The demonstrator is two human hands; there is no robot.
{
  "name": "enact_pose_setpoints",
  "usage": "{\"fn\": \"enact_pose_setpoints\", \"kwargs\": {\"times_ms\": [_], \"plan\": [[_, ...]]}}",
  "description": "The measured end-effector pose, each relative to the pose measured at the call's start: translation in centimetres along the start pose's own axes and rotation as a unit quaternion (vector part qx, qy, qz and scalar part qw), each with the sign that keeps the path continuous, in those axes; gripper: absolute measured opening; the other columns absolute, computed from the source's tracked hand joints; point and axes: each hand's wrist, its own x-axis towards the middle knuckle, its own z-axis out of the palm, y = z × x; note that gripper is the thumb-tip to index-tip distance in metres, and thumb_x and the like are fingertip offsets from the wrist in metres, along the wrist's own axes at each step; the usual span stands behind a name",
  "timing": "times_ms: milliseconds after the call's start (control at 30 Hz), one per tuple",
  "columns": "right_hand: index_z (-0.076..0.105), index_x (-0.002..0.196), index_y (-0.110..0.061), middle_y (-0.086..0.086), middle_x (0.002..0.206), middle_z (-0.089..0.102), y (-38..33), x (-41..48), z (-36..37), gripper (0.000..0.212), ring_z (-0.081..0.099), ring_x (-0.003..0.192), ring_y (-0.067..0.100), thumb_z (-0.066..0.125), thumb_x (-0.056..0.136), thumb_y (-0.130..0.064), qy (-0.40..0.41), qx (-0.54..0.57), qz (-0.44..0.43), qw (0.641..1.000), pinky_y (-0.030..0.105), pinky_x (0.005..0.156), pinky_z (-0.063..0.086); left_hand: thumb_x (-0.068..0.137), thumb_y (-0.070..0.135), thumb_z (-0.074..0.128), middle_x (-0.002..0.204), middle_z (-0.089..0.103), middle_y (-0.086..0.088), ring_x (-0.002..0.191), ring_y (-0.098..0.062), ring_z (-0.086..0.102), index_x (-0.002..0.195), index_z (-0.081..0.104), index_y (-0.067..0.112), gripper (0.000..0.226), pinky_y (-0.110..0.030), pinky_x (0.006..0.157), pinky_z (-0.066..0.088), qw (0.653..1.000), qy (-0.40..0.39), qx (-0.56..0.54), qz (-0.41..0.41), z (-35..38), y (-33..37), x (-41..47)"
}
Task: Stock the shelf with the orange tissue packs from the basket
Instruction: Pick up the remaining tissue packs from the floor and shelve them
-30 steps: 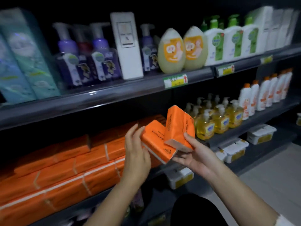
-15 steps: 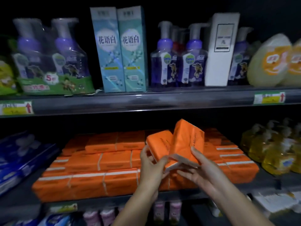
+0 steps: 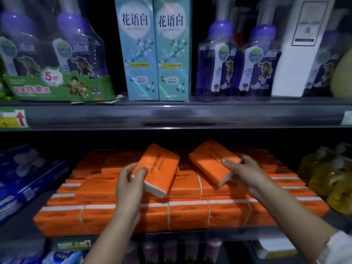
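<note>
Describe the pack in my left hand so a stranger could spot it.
Find the shelf stacked with orange tissue packs. Above them, the left hand grips one tilted pack. Unlike the other pack in the right hand, its face shows black lettering.

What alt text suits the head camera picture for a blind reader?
The left hand grips one orange tissue pack, the right hand a second pack, above stacked orange packs on a dim store shelf. Purple soap bottles and two blue boxes stand on the upper shelf.
</note>
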Motion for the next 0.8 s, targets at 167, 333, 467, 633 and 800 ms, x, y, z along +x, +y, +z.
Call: {"fn": "enact_pose_setpoints", "kwargs": {"times_ms": [167, 333, 467, 633, 800], "plan": [[0.047, 0.12, -0.002, 0.022, 0.058, 0.061, 0.0, 3.2, 1.2, 0.043, 0.061, 0.046, 0.024, 0.066, 0.084, -0.014, 0.017, -0.071, -0.003, 0.997, 0.029, 0.052, 0.056, 0.084, 0.025, 0.06, 0.084, 0.068, -0.006, 0.06, -0.017, 0.065, 0.111, 0.056, 0.018, 0.028, -0.039, 0.067, 0.05, 0.999, 0.034, -0.023, 0.004, -1.4, 0.0, 1.1], [0.062, 0.114, -0.009, 0.017, 0.113, 0.064, 0.1, 5.4, 2.4, 0.037, 0.061, 0.102, 0.031, 0.07, 0.081, -0.023, 0.052, -0.143, -0.041, 0.988, 0.035, 0.092, 0.046, 0.084, 0.027, 0.063, 0.083, 0.067, -0.007, 0.069, -0.02, 0.065, 0.113, 0.056, 0.009, 0.035, -0.032, 0.061, 0.05, 0.998, 0.047, -0.043, -0.014, -2.3, -0.2, 2.2], [0.054, 0.124, 0.0, 0.016, 0.127, 0.056, 0.1, 6.5, 3.5, 0.041, 0.051, 0.118, 0.029, 0.063, 0.087, -0.014, 0.028, -0.142, -0.037, 0.989, 0.018, 0.079, 0.033, 0.081, 0.031, 0.068, 0.102, 0.067, -0.01, 0.083, -0.025, 0.067, 0.121, 0.051, 0.015, 0.046, -0.035, 0.066, 0.051, 0.997, 0.04, -0.056, -0.032, -2.0, -0.4, 2.5], [0.054, 0.126, -0.004, 0.014, 0.132, 0.054, 0.8, 7.3, 4.6, 0.042, 0.049, 0.121, 0.029, 0.061, 0.088, -0.02, 0.009, -0.166, -0.033, 0.986, 0.025, 0.087, 0.034, 0.085, 0.026, 0.064, 0.077, 0.068, -0.001, 0.067, -0.018, 0.065, 0.113, 0.056, 0.01, 0.033, -0.034, 0.065, 0.05, 0.998, 0.012, -0.047, -0.029, -0.8, -0.2, 2.2], [0.056, 0.126, -0.006, 0.013, 0.133, 0.054, 0.8, 7.1, 4.5, 0.042, 0.049, 0.123, 0.029, 0.059, 0.09, -0.027, 0.038, -0.194, -0.059, 0.978, 0.026, 0.094, 0.035, 0.083, 0.029, 0.065, 0.081, 0.069, -0.001, 0.067, -0.014, 0.067, 0.112, 0.056, 0.013, 0.035, -0.035, 0.062, 0.053, 0.999, -0.006, -0.026, -0.026, 0.5, 0.0, 2.0]]}}
